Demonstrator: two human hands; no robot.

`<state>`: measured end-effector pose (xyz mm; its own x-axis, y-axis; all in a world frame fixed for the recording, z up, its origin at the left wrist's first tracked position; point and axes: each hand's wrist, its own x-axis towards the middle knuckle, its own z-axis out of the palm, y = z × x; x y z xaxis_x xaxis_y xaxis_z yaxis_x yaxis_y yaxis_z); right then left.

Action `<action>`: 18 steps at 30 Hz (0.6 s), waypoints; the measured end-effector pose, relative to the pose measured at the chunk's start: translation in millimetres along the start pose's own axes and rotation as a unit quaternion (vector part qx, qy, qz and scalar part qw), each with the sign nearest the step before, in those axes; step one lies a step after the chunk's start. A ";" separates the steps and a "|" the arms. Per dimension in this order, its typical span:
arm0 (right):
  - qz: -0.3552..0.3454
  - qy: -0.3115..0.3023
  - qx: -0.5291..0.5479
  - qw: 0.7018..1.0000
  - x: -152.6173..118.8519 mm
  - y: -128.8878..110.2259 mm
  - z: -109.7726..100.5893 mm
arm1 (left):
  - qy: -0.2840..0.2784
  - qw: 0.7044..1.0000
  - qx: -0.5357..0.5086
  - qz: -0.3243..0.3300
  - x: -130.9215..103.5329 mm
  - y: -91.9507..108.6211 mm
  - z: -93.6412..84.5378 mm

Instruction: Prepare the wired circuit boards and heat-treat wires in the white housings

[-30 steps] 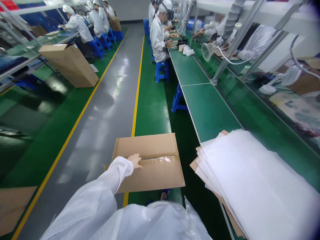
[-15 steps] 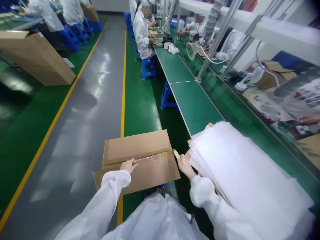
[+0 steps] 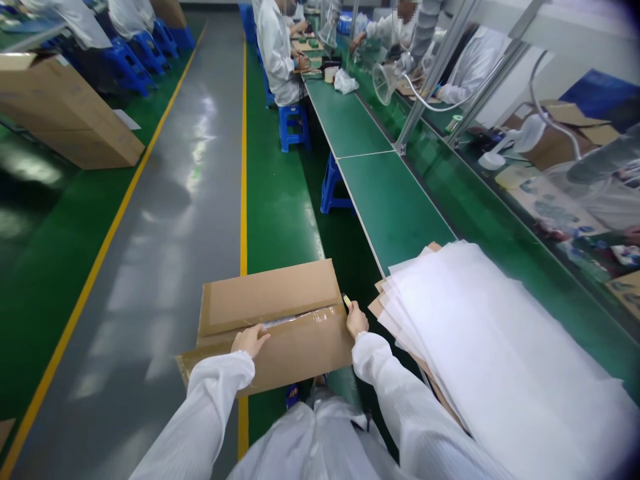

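A brown cardboard box (image 3: pixel 295 357) is in front of me at the bottom middle of the head view, with a slit along its taped top seam showing something pale inside. My left hand (image 3: pixel 250 341) grips the edge of the near flap at the left part of the seam, fingertips hidden in the gap. At the box's right end, my right hand (image 3: pixel 357 320) is closed around a small yellow-handled utility knife (image 3: pixel 347 301). Its blade end is at the box's right edge and too small to make out clearly.
White sheets (image 3: pixel 480 333) and cardboard are stacked on the green bench (image 3: pixel 395 207) to my right. Blue stools (image 3: pixel 294 127) stand along it, and a co-worker (image 3: pixel 277 53) sits farther up. A large carton (image 3: pixel 75 113) leans at the left, beyond the grey aisle (image 3: pixel 165 220).
My right hand has come nearer with the knife, to the box's right edge. My left hand has shifted slightly left and down. The gap in the seam looks wider.
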<state>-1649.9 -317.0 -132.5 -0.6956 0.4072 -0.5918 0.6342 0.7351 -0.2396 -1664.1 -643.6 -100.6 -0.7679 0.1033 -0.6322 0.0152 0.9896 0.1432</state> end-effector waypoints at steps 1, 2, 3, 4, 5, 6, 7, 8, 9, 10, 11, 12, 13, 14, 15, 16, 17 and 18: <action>-0.003 0.000 0.004 1.000 -0.2 3.0 0.9 | -0.006 1.000 0.001 -0.005 0.4 1.2 -1.4; -0.007 -0.001 0.008 1.000 0.4 5.5 1.1 | -0.011 1.000 0.002 -0.009 1.0 2.4 -2.8; -0.010 -0.001 0.012 1.000 1.8 7.4 0.6 | -0.017 1.000 0.004 -0.012 1.6 3.6 -4.1; -0.015 -0.002 0.016 1.000 3.7 9.1 -0.2 | -0.021 1.000 0.006 -0.013 2.3 4.8 -5.1; -0.020 -0.002 0.020 1.000 5.8 10.4 -1.4 | -0.025 1.000 0.009 -0.014 2.9 5.8 -5.8; -0.024 -0.003 0.024 0.999 8.1 11.6 -2.6 | -0.027 0.999 0.011 -0.015 3.6 6.7 -6.2; -0.029 -0.006 0.027 0.999 10.3 12.6 -3.8 | -0.030 0.999 0.014 -0.016 4.1 7.5 -6.3; -0.033 -0.010 0.030 0.999 12.2 13.6 -4.9 | -0.031 0.999 0.016 -0.018 4.5 8.2 -6.1; -0.036 -0.015 0.032 0.999 13.6 14.6 -5.9 | -0.033 0.999 0.018 -0.020 4.7 8.8 -5.8; -0.039 -0.020 0.033 0.998 14.5 15.7 -6.7 | -0.034 0.999 0.020 -0.022 4.8 9.3 -5.4; -0.041 -0.026 0.034 0.998 14.7 17.1 -7.4 | -0.035 0.999 0.021 -0.023 4.7 9.7 -5.0; -0.043 -0.031 0.035 0.998 13.9 19.2 -7.9 | -0.036 0.999 0.023 -0.024 4.5 10.0 -4.8; -0.044 -0.035 0.036 0.998 11.8 22.1 -8.2 | -0.035 0.999 0.024 -0.024 4.2 10.1 -4.8; -0.044 -0.038 0.037 0.998 8.4 26.0 -8.2 | -0.035 0.999 0.024 -0.024 3.9 10.0 -5.1; -0.043 -0.040 0.039 0.998 3.4 30.9 -7.8 | -0.034 0.999 0.024 -0.024 3.5 9.5 -5.8; -0.041 -0.043 0.040 0.997 -3.2 36.6 -6.9 | -0.033 0.999 0.024 -0.024 3.0 8.6 -6.9; -0.037 -0.047 0.043 0.997 -11.0 42.9 -5.6 | -0.032 0.999 0.023 -0.023 2.2 7.4 -8.2; -0.033 -0.052 0.046 0.997 -19.8 49.2 -3.9 | -0.031 0.999 0.021 -0.022 0.8 5.8 -9.8</action>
<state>-1606.2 -286.8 -129.6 -0.7006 0.2977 -0.6484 0.6201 0.7036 -0.3470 -1670.9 -638.8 -92.8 -0.7276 0.0651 -0.6829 0.0113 0.9965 0.0830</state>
